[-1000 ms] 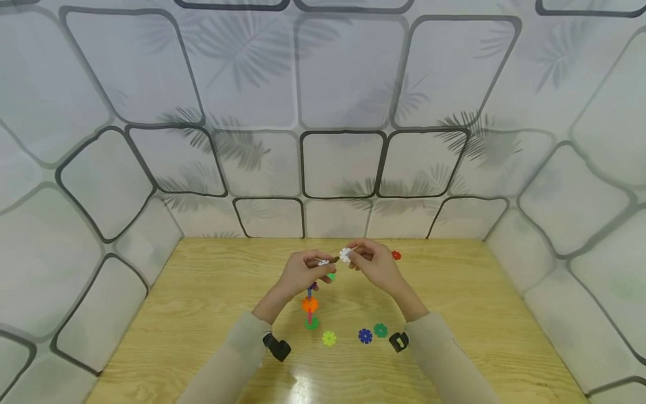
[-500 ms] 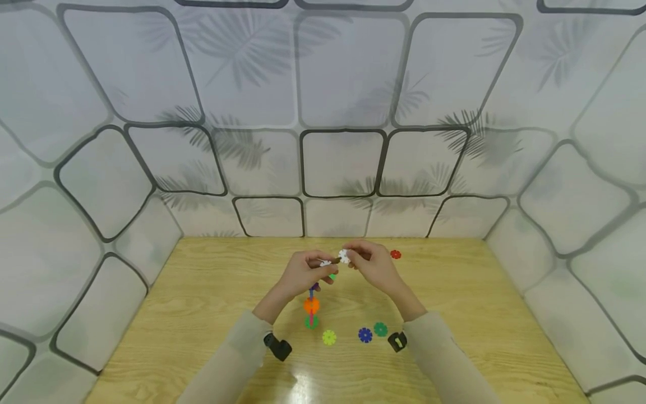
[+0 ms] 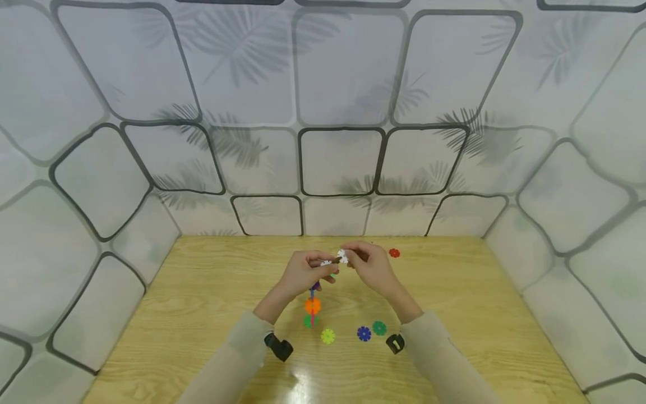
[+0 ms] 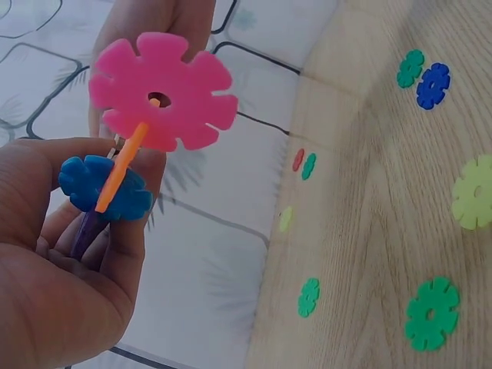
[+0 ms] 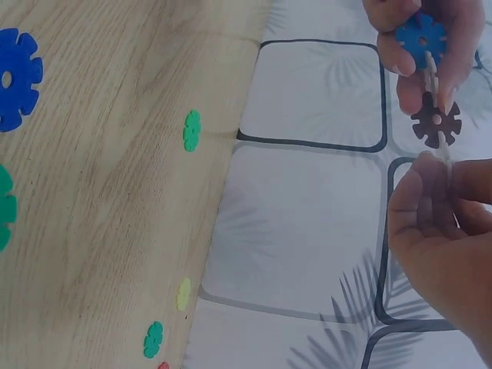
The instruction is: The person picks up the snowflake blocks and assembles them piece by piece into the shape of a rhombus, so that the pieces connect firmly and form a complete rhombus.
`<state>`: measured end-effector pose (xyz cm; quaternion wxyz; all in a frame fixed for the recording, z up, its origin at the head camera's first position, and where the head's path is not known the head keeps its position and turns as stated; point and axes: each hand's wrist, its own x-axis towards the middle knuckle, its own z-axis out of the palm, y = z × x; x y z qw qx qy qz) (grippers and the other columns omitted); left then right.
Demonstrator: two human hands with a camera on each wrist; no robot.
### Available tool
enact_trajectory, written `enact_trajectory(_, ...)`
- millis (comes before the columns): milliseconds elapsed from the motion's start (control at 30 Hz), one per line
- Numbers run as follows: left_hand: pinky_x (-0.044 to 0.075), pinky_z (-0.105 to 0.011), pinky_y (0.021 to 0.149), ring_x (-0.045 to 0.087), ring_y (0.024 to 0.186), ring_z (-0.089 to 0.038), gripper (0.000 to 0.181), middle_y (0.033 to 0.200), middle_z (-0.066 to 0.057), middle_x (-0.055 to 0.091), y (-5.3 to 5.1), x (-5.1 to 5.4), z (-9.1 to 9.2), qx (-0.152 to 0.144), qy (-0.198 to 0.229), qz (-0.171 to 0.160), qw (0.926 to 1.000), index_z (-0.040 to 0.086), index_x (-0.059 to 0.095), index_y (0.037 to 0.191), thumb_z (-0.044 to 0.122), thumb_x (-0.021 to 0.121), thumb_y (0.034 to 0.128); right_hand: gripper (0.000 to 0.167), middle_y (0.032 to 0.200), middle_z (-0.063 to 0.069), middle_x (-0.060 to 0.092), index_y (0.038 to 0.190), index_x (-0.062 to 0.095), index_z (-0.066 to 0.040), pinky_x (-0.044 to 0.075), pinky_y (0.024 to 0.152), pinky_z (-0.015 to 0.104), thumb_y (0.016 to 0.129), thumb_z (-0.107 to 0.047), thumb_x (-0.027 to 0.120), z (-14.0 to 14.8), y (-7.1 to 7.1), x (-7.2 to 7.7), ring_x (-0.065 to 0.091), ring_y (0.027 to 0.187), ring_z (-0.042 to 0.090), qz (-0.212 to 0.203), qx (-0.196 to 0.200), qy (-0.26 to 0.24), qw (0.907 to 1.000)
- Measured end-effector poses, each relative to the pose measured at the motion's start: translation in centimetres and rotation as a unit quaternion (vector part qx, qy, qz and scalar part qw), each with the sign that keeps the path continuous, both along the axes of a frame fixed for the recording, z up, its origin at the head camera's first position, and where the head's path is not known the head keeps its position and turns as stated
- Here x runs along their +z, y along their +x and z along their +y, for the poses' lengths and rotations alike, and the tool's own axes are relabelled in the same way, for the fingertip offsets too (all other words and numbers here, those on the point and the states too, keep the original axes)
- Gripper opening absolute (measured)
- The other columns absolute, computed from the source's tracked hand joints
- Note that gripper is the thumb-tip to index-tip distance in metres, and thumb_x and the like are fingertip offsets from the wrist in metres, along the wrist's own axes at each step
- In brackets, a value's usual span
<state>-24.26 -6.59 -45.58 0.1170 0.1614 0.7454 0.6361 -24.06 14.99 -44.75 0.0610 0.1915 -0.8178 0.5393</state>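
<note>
A chain of slotted flower-shaped plastic discs is held up between both hands above the table. My left hand (image 3: 307, 272) grips its middle, with a white disc (image 3: 326, 263) and a purple one partly covered by the fingers. Below that hand hang a blue disc (image 4: 127, 201), an orange disc (image 3: 312, 306) and a pink disc (image 4: 188, 84). Between the hands sits a brown disc (image 5: 437, 123), joined to the white disc (image 3: 342, 256) that my right hand (image 3: 373, 268) pinches between thumb and fingers. The right fingers hide part of this white disc.
Loose discs lie on the wooden table (image 3: 212, 314): yellow (image 3: 328, 336), dark blue (image 3: 364, 334) and green (image 3: 379, 328) near the front, red (image 3: 394, 253) at the back. Another green disc (image 4: 432, 314) lies beneath the chain. Patterned walls (image 3: 338, 163) enclose the table's back and sides.
My right hand has shifted slightly left with the white disc, closer to the left hand. The hanging end of the chain has swung a little to the right. Both hands keep their holds.
</note>
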Motion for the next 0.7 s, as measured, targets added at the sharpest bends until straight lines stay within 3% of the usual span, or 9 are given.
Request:
enact_trajectory(133, 0.066, -0.045, 0.062, 0.08, 0.081, -0.025, 0.028, 0.103, -0.02, 0.08, 0.12, -0.03, -0.09, -0.012, 0.0, -0.002, 0.9999, 0.001, 0.074, 0.124, 0.016, 0.073, 0.1003, 0.024, 0.095, 0.016, 0.074, 0.123, 0.073, 0.001, 0.054, 0.065, 0.023, 0.108, -0.012, 0.061, 0.11, 0.09, 0.29, 0.065, 0.076, 0.011, -0.002, 0.011, 0.008, 0.9999)
enact_trajectory(233, 0.066, -0.057, 0.072, 0.081, 0.084, -0.031, 0.032, 0.109, -0.026, 0.077, 0.18, -0.07, -0.16, -0.031, 0.008, -0.022, 0.9993, 0.001, 0.07, 0.129, 0.017, 0.071, 0.1022, 0.023, 0.099, 0.018, 0.075, 0.125, 0.072, -0.001, 0.056, 0.067, 0.025, 0.108, -0.012, 0.061, 0.25, 0.0, 0.18, 0.065, 0.076, 0.009, -0.012, 0.014, 0.015, 0.9997)
enact_trajectory(433, 0.064, -0.062, 0.08, 0.081, 0.084, -0.029, 0.039, 0.117, -0.024, 0.076, 0.12, -0.05, -0.17, -0.056, 0.024, -0.06, 0.9963, 0.001, 0.063, 0.139, 0.024, 0.063, 0.1077, 0.019, 0.102, 0.021, 0.073, 0.12, 0.07, -0.002, 0.059, 0.071, 0.025, 0.108, -0.012, 0.062, 0.42, -0.1, -0.11, 0.067, 0.077, 0.008, -0.033, 0.017, 0.008, 0.9993)
enact_trajectory(567, 0.063, -0.064, 0.079, 0.08, 0.086, -0.032, 0.037, 0.117, -0.021, 0.076, 0.19, 0.08, -0.12, -0.061, 0.022, -0.058, 0.9962, 0.003, 0.063, 0.139, 0.024, 0.062, 0.108, 0.017, 0.102, 0.016, 0.073, 0.119, 0.071, -0.002, 0.06, 0.073, 0.023, 0.107, -0.012, 0.062, 0.39, -0.1, -0.05, 0.069, 0.078, 0.008, -0.031, 0.023, 0.004, 0.9992)
enact_trajectory(700, 0.066, -0.059, 0.074, 0.079, 0.089, -0.038, 0.036, 0.114, -0.018, 0.077, 0.22, 0.1, 0.02, -0.06, 0.021, -0.052, 0.9966, 0.004, 0.064, 0.138, 0.025, 0.063, 0.1077, 0.019, 0.102, 0.015, 0.074, 0.12, 0.07, 0.0, 0.061, 0.073, 0.023, 0.107, -0.012, 0.064, 0.35, -0.11, 0.05, 0.07, 0.079, 0.01, -0.037, 0.021, -0.003, 0.9991)
